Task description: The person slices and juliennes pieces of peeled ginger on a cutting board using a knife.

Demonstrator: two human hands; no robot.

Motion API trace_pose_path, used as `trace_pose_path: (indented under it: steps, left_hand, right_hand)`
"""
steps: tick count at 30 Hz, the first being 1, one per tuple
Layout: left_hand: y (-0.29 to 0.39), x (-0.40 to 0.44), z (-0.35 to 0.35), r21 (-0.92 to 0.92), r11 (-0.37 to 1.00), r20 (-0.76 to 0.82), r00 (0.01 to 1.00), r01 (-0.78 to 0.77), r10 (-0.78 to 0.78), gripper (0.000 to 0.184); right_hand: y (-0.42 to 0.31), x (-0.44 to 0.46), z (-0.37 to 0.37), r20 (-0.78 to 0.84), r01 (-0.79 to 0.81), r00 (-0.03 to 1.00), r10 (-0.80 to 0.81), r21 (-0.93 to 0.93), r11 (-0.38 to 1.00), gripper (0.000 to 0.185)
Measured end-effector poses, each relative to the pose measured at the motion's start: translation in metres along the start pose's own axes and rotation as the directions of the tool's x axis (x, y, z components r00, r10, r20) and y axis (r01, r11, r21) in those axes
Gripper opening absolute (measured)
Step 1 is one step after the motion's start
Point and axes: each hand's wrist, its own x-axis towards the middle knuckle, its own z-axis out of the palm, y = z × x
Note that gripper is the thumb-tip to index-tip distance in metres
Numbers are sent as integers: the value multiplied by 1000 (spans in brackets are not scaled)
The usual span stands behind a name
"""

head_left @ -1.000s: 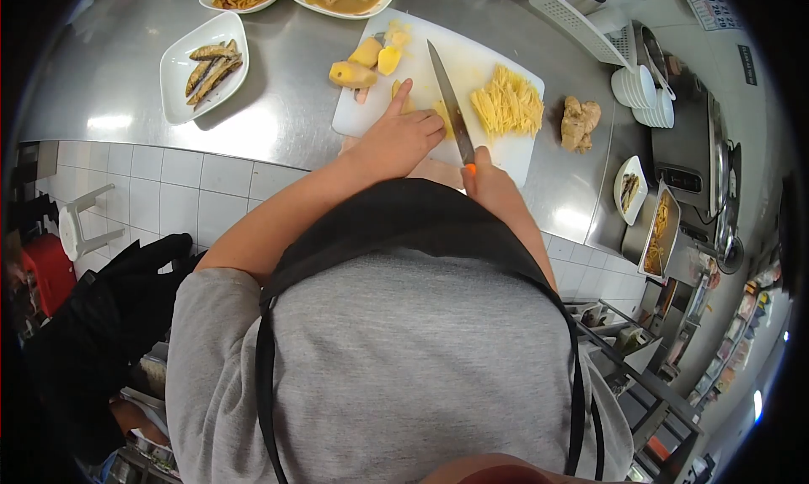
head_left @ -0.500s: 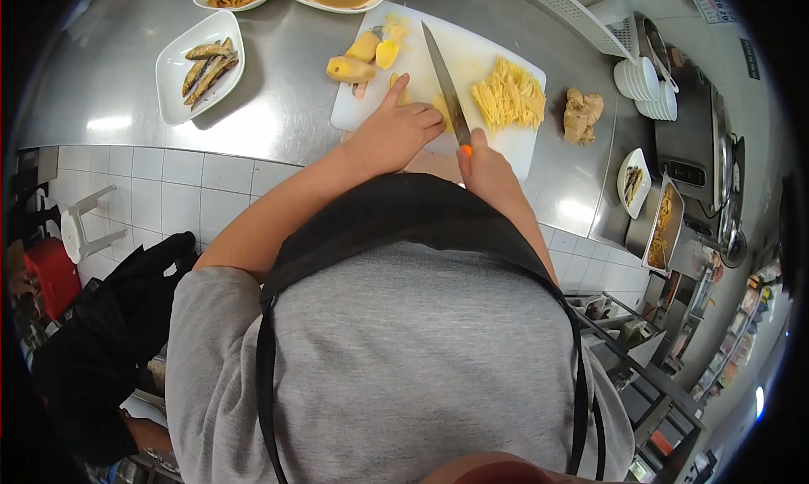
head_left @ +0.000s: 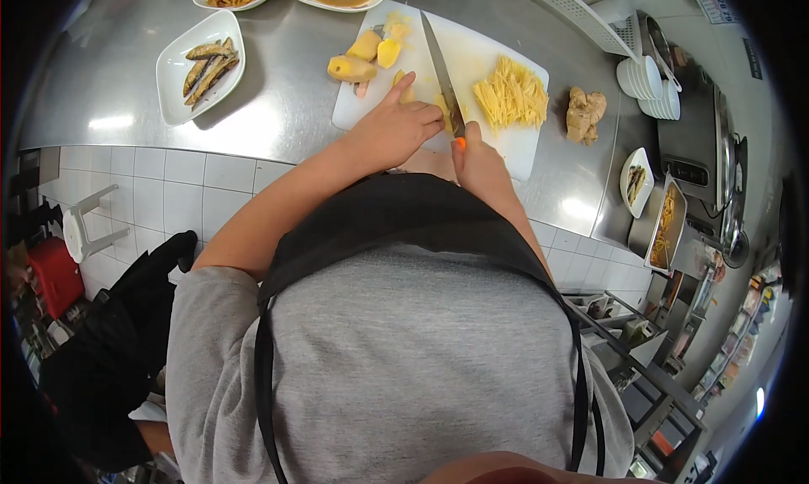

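My right hand (head_left: 483, 158) is wrapped round the handle of a kitchen knife (head_left: 441, 67), its long blade pointing away over the white cutting board (head_left: 524, 157). Just left of the blade, my left hand (head_left: 396, 128) has its fingers bent down on yellow ginger slices (head_left: 442, 106), with the thumb sticking out. Those slices are partly hidden under the fingers. To the right of the knife lies a heap of ginger strips (head_left: 511, 94). Peeled ginger chunks (head_left: 351, 68) sit at the board's left edge, near a cut piece (head_left: 388, 54).
An unpeeled ginger root (head_left: 585, 115) lies right of the board on the steel counter (head_left: 278, 79). Left stands a plate of fried fish (head_left: 173, 104); two filled dishes are behind. White bowls (head_left: 638, 79) stand at right. Another person in black (head_left: 109, 341) is at lower left.
The knife has shifted slightly left and its blade has tilted a little, with my right hand following. My left hand stays nearly in place. The person at lower left has moved slightly.
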Motion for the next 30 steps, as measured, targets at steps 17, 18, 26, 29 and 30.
trace_pose_path:
  steps: [17, 18, 26, 29, 30]
  left_hand:
    - [1, 3, -2, 87, 995, 42, 998, -41, 37, 35]
    - [1, 1, -3, 89, 995, 38, 999, -42, 38, 35]
    - [-1, -2, 0, 59, 998, -21, 999, -37, 38, 35]
    - [0, -4, 0, 73, 997, -6, 999, -37, 38, 36]
    - [0, -3, 0, 72, 997, 14, 999, -35, 34, 36]
  right_hand:
    - [0, 2, 4, 14, 29, 999, -30, 19, 999, 22]
    - [1, 0, 0, 20, 30, 999, -30, 21, 999, 22]
    - [0, 3, 4, 1, 47, 999, -47, 42, 998, 22]
    - [-1, -4, -17, 99, 37, 994, -42, 45, 998, 21]
    - [1, -3, -14, 98, 41, 994, -45, 43, 998, 21]
